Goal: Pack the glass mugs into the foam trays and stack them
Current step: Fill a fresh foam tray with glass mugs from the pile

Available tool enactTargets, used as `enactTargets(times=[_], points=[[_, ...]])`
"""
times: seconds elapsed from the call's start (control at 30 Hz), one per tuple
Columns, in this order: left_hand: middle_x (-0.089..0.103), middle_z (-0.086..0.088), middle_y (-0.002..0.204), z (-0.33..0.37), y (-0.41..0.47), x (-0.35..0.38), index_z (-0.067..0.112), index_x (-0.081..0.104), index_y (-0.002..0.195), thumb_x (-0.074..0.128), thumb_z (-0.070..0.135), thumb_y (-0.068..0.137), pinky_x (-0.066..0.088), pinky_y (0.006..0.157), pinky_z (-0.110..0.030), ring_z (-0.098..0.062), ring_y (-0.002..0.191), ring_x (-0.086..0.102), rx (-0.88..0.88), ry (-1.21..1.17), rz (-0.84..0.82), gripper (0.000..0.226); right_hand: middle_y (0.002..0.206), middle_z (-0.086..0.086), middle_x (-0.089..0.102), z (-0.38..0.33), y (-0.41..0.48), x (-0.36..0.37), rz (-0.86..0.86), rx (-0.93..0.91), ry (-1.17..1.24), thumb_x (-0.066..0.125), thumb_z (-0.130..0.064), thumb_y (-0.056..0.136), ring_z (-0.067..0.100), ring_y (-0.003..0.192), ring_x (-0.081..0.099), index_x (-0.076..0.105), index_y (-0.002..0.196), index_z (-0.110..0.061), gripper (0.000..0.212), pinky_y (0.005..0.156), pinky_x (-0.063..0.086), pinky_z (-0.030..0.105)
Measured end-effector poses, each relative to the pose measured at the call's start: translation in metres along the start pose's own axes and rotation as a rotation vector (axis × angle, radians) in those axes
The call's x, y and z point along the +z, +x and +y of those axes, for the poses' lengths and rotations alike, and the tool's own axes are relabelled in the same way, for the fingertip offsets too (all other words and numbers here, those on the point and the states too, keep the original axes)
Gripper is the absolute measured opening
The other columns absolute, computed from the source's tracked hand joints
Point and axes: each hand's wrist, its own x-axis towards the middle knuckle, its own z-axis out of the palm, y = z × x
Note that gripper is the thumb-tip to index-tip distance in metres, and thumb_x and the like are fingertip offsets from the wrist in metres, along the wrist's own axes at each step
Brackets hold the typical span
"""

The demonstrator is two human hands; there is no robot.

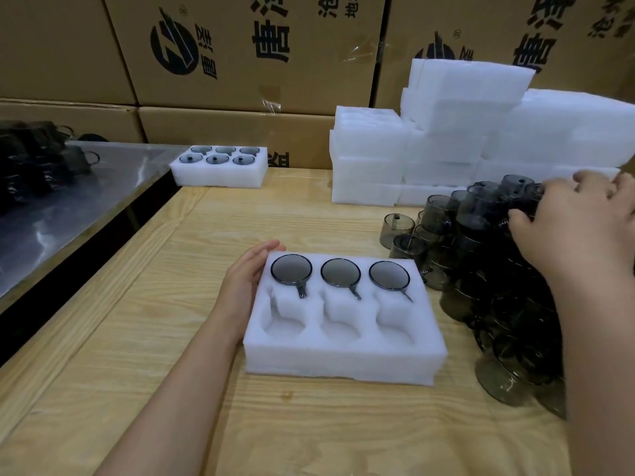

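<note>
A white foam tray (343, 355) lies on the wooden table in front of me. Its far row holds three smoky glass mugs (341, 272); the three near pockets are empty. My left hand (245, 280) rests flat against the tray's left side, fingers straight. At the right stands a pile of dark glass mugs (481, 269). My right hand (563, 221) reaches onto the top of that pile, with fingers curled round a mug (515, 188) there. A second foam tray (220, 175), filled with several mugs, sits at the back of the table.
Stacks of white foam trays (446, 139) stand at the back right. Cardboard boxes (240, 53) form a wall behind. A metal table (62, 214) adjoins on the left, carrying more dark mugs (37, 149). Bare wood shows in the foreground.
</note>
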Motion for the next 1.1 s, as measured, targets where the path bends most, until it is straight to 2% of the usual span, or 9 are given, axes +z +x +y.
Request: enactTargets(times=[0.13, 0.3, 0.4, 0.57, 0.7, 0.8, 0.97, 1.03, 1.1], points=[[0.070, -0.002, 0.107, -0.002, 0.004, -0.002, 0.008, 0.063, 0.113, 0.047, 0.012, 0.096, 0.054, 0.078, -0.032, -0.018, 0.090, 0.069, -0.002, -0.001, 0.002, 0.024, 0.128, 0.022, 0.048, 0.005, 0.012, 0.008, -0.186, 0.006, -0.194, 0.058, -0.032, 0.090, 0.042, 0.129, 0.031, 0.057, 0.114, -0.005, 0.036, 0.110, 0.012, 0.062], [0.072, -0.002, 0.103, -0.003, 0.006, -0.004, 0.009, 0.065, 0.110, 0.049, 0.010, 0.095, 0.057, 0.068, -0.026, -0.016, 0.087, 0.070, -0.001, -0.009, 0.006, 0.022, 0.083, 0.017, 0.055, 0.004, 0.021, 0.020, -0.171, 0.017, -0.204, 0.061, -0.017, 0.088, 0.041, 0.106, 0.052, 0.054, 0.102, -0.004, 0.020, 0.111, 0.005, 0.063], [0.072, -0.002, 0.105, -0.003, 0.005, -0.004, 0.010, 0.065, 0.109, 0.050, 0.010, 0.095, 0.057, 0.068, -0.027, -0.017, 0.088, 0.070, 0.003, -0.005, 0.004, 0.021, 0.094, 0.021, 0.059, 0.005, 0.023, 0.026, -0.129, -0.003, -0.226, 0.061, -0.008, 0.084, 0.042, 0.106, 0.050, 0.063, 0.090, -0.003, 0.008, 0.113, 0.008, 0.057], [0.072, -0.001, 0.099, -0.002, 0.004, -0.002, 0.007, 0.062, 0.112, 0.048, 0.006, 0.094, 0.058, 0.067, -0.026, -0.017, 0.082, 0.070, 0.009, -0.017, -0.009, 0.023, 0.101, 0.026, 0.061, 0.010, 0.025, 0.027, -0.083, 0.004, -0.137, 0.062, -0.002, 0.080, 0.044, 0.102, 0.052, 0.068, 0.094, -0.001, 0.015, 0.106, 0.028, 0.051], [0.071, -0.002, 0.098, -0.001, 0.002, 0.000, 0.004, 0.060, 0.114, 0.047, 0.004, 0.094, 0.057, 0.066, -0.025, -0.016, 0.079, 0.070, 0.016, -0.021, -0.025, 0.024, 0.095, 0.028, 0.060, 0.004, 0.018, 0.012, 0.057, -0.066, 0.070, 0.063, -0.006, 0.081, 0.046, 0.097, 0.052, 0.068, 0.091, -0.001, 0.013, 0.096, 0.038, 0.053], [0.070, -0.003, 0.100, -0.001, 0.001, -0.001, 0.005, 0.060, 0.115, 0.047, 0.004, 0.093, 0.057, 0.066, -0.026, -0.017, 0.080, 0.070, 0.015, -0.029, -0.045, 0.025, 0.099, 0.024, 0.058, -0.019, -0.005, -0.006, 0.181, -0.205, 0.253, 0.065, -0.012, 0.081, 0.043, 0.099, 0.052, 0.068, 0.091, -0.007, 0.012, 0.091, 0.037, 0.045], [0.066, -0.005, 0.113, 0.002, -0.004, -0.003, 0.013, 0.065, 0.113, 0.060, 0.017, 0.078, 0.055, 0.071, -0.029, -0.020, 0.093, 0.067, 0.039, 0.026, -0.108, 0.035, 0.105, 0.004, 0.050, -0.082, -0.052, -0.002, -0.119, -0.400, 0.763, 0.067, -0.008, 0.082, 0.015, 0.099, 0.048, 0.066, 0.087, -0.015, 0.008, 0.081, 0.027, 0.003], [0.064, -0.010, 0.112, 0.003, -0.007, -0.003, 0.012, 0.064, 0.113, 0.063, 0.020, 0.078, 0.054, 0.076, -0.034, -0.023, 0.096, 0.066, 0.090, 0.054, -0.146, 0.035, 0.103, -0.002, 0.051, -0.104, -0.062, 0.010, -0.305, -0.451, 0.828, 0.066, -0.012, 0.084, 0.010, 0.096, 0.047, 0.063, 0.086, -0.020, 0.008, 0.079, 0.031, 0.010], [0.055, -0.021, 0.126, 0.004, -0.011, -0.002, 0.010, 0.062, 0.115, 0.075, 0.031, 0.074, 0.048, 0.091, -0.045, -0.034, 0.112, 0.058, 0.128, 0.062, -0.177, 0.048, 0.104, -0.004, 0.049, -0.120, -0.068, 0.020, -0.385, -0.496, 0.823, 0.064, -0.014, 0.086, 0.008, 0.097, 0.045, 0.058, 0.083, -0.021, 0.010, 0.077, 0.028, 0.015]])
